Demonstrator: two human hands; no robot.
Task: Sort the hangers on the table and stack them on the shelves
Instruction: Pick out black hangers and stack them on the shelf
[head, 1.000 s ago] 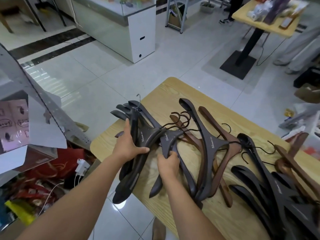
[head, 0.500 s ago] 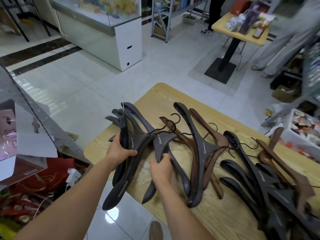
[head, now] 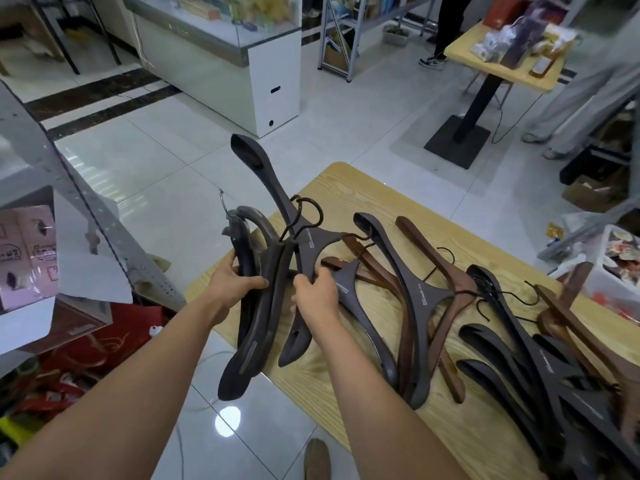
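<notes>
My left hand point(head: 232, 285) grips a bundle of dark hangers point(head: 254, 306) held off the left end of the wooden table point(head: 460, 424). My right hand point(head: 317, 297) grips one dark hanger point(head: 277, 188) at its neck, lifted so one arm points up and away over the floor. More dark hangers point(head: 412, 306) and brown hangers point(head: 446, 296) lie spread on the tabletop. A dark pile point(head: 530, 368) fills the right end.
A grey metal shelf frame point(head: 83, 202) with boxes stands at my left, with red bags point(head: 86, 344) on the floor below. A glass display counter point(head: 242, 57) stands ahead. A second table point(head: 502, 46) and a person's legs point(head: 575, 98) are at the far right. My shoe point(head: 317, 459) shows below.
My right hand has lifted its dark hanger off the table and tipped it upright beside the bundle. The left hand's bundle has risen slightly. The view has shifted.
</notes>
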